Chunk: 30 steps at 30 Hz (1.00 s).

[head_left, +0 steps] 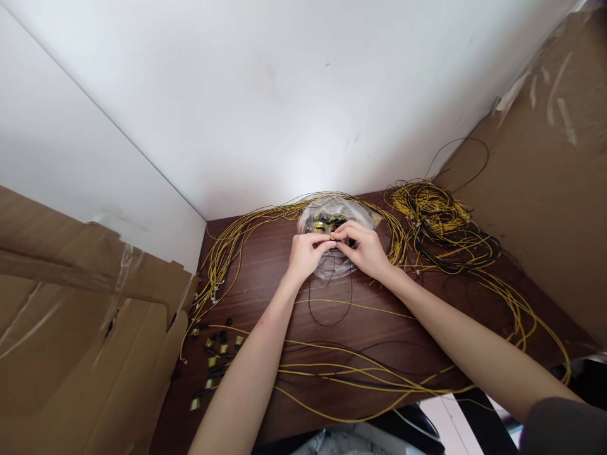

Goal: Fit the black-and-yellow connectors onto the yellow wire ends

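Note:
My left hand [307, 253] and my right hand [363, 248] meet over the far middle of a dark wooden table [265, 272]. Both pinch a small black part [334, 240] between the fingertips. A thin black wire [332, 309] hangs from it in a loop toward me. Just behind the hands lies a clear plastic bag [332, 212] with small black and yellow parts inside.
Yellow wires [227, 243] curve along the table's left and near side. A tangled heap of yellow and black wires [439, 218] lies at the back right. Several small yellow-black parts [215, 363] lie at the near left. Cardboard sheets [71, 328] flank both sides; a white wall stands behind.

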Each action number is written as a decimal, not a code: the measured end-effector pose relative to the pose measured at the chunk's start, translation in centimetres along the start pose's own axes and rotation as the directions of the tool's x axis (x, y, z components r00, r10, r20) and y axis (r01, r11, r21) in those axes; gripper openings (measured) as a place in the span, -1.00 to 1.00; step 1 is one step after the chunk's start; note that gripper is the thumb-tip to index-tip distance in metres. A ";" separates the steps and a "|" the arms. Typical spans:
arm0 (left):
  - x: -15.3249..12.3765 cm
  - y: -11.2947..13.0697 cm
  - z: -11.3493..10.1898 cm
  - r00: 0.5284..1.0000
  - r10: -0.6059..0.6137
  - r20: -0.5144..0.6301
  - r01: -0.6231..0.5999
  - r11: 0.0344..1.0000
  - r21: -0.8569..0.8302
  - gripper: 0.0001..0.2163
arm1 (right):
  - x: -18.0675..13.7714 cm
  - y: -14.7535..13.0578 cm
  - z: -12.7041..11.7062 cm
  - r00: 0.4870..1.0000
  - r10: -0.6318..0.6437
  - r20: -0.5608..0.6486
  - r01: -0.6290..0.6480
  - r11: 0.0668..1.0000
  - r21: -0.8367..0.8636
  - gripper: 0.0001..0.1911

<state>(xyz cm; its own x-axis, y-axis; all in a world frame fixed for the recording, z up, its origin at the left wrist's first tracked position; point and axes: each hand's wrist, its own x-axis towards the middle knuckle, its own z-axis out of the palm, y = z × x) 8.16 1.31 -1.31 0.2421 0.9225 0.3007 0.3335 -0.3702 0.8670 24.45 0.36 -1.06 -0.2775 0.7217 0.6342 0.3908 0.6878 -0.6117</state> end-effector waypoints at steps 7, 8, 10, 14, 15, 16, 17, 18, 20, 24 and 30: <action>0.0 -0.2 0.0 1.000 0.022 0.017 -0.022 0.999 0.023 -0.85 | 0.0 0.2 0.0 1.000 -0.012 0.028 0.012 1.000 -0.008 -0.95; 0.0 -0.2 0.0 1.000 0.024 0.020 -0.025 0.999 0.025 -0.86 | 0.0 0.2 0.0 0.999 -0.020 0.026 0.020 1.000 -0.017 -0.94; 0.0 -0.1 0.0 0.999 0.026 0.024 -0.027 0.999 0.021 -0.86 | 0.0 0.2 0.0 0.999 -0.036 0.028 0.037 0.999 -0.038 -0.92; 0.1 -0.1 0.0 1.000 0.012 0.024 -0.013 1.000 0.009 -0.86 | -0.1 0.2 0.1 0.998 -0.048 0.036 0.050 0.997 -0.064 -0.89; 0.1 -0.1 0.1 1.000 0.005 0.019 -0.005 1.000 0.006 -0.85 | -0.1 0.1 0.1 0.998 -0.048 0.035 0.050 0.996 -0.072 -0.88; 0.0 -0.1 0.1 1.000 -0.003 0.014 0.002 1.000 0.003 -0.85 | -0.1 0.0 0.1 0.998 -0.047 0.036 0.050 0.995 -0.082 -0.87; 0.0 0.0 0.1 1.000 -0.010 0.011 0.010 1.000 -0.003 -0.84 | -0.1 -0.1 0.1 0.998 -0.047 0.038 0.050 0.995 -0.092 -0.85; 0.0 0.0 0.1 1.000 -0.016 0.008 0.016 1.000 -0.012 -0.84 | 0.0 -0.2 0.1 0.998 -0.048 0.041 0.051 0.994 -0.098 -0.84; 0.0 0.0 0.2 1.000 -0.025 0.004 0.025 0.999 -0.035 -0.82 | 0.0 -0.5 0.1 0.998 -0.046 0.046 0.050 0.994 -0.096 -0.81; 0.0 -0.1 0.4 0.999 -0.037 -0.012 0.036 0.996 -0.078 -0.81 | 0.1 -0.8 -0.1 0.999 -0.015 0.028 0.016 0.998 -0.061 -0.77; 0.0 0.0 0.5 0.999 -0.045 -0.029 0.042 0.996 -0.078 -0.82 | 0.1 -0.9 -0.1 1.000 0.012 0.005 -0.012 0.999 -0.049 -0.86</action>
<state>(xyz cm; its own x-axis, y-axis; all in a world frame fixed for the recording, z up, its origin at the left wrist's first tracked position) 8.64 1.28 -1.52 0.2001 0.9409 0.2731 0.2715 -0.3211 0.9073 24.19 -0.20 -0.36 -0.2773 0.7304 0.6242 0.4364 0.6745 -0.5955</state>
